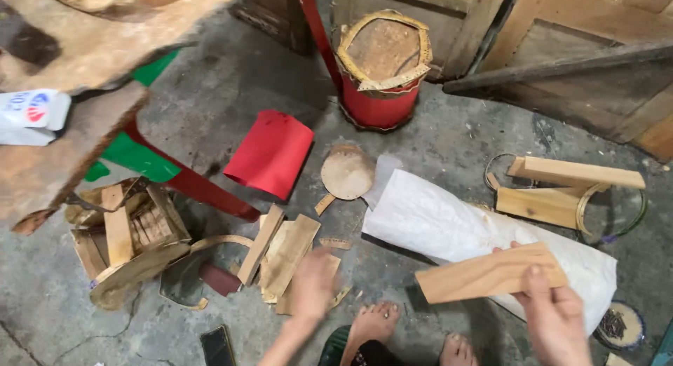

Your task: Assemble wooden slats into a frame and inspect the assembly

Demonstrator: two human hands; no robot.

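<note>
A cracked grey concrete floor (449,138) runs to worn wooden doors (582,29), with a rough tabletop (84,50) on red legs (203,187).

plank (491,273) on sack (449,226) | drum (382,64) behind | scraps (287,257) left

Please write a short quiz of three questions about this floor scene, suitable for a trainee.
1. True or false: the right hand holds a wooden board.
2. Which is nearest the left hand? A) red drum B) pile of wood pieces C) white sack
3. What colour is the curled sheet beside the round disc?

Key: 1 true; 2 B; 3 red.
</note>
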